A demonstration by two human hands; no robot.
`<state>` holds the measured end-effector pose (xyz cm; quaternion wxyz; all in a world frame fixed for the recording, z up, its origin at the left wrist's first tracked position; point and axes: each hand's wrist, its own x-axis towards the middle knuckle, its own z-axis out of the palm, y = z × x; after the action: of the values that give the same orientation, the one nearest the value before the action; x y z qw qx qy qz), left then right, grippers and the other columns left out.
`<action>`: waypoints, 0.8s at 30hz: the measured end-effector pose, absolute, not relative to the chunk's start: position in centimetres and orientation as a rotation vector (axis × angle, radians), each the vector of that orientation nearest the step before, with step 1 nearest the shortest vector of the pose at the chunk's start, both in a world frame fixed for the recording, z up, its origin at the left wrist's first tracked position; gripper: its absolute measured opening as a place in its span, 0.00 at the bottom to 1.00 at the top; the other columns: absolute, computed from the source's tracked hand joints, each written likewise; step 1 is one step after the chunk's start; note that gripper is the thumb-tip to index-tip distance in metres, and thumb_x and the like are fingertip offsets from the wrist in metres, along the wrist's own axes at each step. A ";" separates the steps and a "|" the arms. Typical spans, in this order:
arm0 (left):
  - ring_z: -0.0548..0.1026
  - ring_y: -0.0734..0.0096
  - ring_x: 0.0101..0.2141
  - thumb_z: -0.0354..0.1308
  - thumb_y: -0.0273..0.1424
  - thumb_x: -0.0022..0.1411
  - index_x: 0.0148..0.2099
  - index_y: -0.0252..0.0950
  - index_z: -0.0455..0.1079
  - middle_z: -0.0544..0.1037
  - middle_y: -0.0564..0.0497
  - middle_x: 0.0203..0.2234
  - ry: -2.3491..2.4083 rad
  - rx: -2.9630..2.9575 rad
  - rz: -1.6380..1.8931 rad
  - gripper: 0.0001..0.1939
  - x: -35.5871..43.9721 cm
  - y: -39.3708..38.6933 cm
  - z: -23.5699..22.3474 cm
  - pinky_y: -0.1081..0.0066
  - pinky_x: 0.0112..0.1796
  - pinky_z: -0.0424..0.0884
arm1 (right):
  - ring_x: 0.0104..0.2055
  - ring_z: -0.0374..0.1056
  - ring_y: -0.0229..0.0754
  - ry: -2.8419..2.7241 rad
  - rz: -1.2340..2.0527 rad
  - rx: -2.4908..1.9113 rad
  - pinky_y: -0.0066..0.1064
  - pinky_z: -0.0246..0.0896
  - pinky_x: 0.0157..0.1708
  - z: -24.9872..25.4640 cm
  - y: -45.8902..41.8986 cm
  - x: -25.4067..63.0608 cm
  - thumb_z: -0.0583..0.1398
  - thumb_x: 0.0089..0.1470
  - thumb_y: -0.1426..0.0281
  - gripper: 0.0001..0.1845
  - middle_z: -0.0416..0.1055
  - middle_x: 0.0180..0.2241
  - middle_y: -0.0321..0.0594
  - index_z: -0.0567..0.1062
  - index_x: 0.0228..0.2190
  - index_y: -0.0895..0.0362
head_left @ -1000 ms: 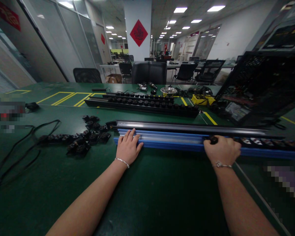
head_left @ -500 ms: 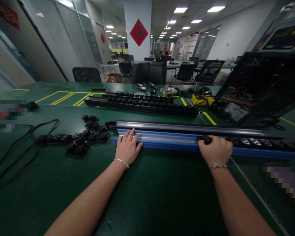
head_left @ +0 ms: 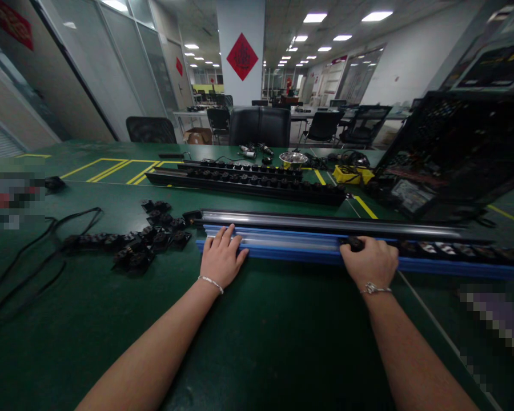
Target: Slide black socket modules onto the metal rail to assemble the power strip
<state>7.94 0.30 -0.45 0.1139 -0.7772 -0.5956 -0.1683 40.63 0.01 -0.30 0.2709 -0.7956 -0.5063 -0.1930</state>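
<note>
A long blue metal rail [head_left: 293, 248] lies crosswise in front of me. My left hand [head_left: 223, 254] rests flat across its left end, fingers stretched out. Farther right, my right hand [head_left: 370, 260] is closed around a small black block-like part [head_left: 353, 244] seated in the rail's channel; the fingers hide much of it. Right of that hand, a row of similar black parts [head_left: 449, 249] fills the channel. Directly behind the blue rail lies a black rail [head_left: 325, 220] with a shiny grey channel. A loose heap of black parts [head_left: 154, 234] sits left of my left hand.
Farther back are black rails [head_left: 248, 180] filled with black parts, and a metal bowl [head_left: 293, 158]. A yellow object [head_left: 353, 174] and an open black computer case [head_left: 462, 148] stand at the right. Black cables [head_left: 60, 228] trail across the green table [head_left: 261, 331] at the left.
My right hand has slid slightly left along the blue rail, with the black part in its fingers. My left hand has stayed almost still on the rail's left end.
</note>
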 end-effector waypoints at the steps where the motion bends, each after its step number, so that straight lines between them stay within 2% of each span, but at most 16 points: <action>1: 0.58 0.56 0.60 0.43 0.43 0.64 0.52 0.42 0.67 0.60 0.47 0.62 -1.745 -2.280 -0.496 0.20 7.9 0.3 -0.5 0.54 0.52 0.58 | 0.37 0.59 0.51 -1.361 -0.522 -2.141 0.41 0.53 0.36 -0.3 0.0 40.6 0.56 0.41 0.62 0.19 0.67 0.30 0.49 0.75 0.33 0.61; 15: 0.57 0.57 0.60 0.43 0.43 0.64 0.53 0.42 0.67 0.59 0.47 0.62 -1.753 -2.276 -0.496 0.21 7.8 0.3 -0.5 0.54 0.53 0.57 | 0.38 0.59 0.51 -1.372 -0.500 -2.200 0.40 0.53 0.37 0.0 0.2 39.8 0.56 0.41 0.62 0.19 0.67 0.31 0.49 0.76 0.34 0.61; 24: 0.57 0.58 0.60 0.43 0.43 0.64 0.52 0.43 0.67 0.59 0.48 0.62 -1.758 -2.275 -0.508 0.20 7.9 0.3 -0.4 0.55 0.53 0.57 | 0.36 0.58 0.51 -1.431 -0.528 -2.084 0.41 0.52 0.37 -0.2 0.4 38.5 0.55 0.43 0.62 0.18 0.68 0.29 0.50 0.75 0.31 0.61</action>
<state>7.94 0.26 -0.42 0.1106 -0.7744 -0.5984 -0.1730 38.50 0.41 -0.19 0.2760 -0.7755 -0.5327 -0.1965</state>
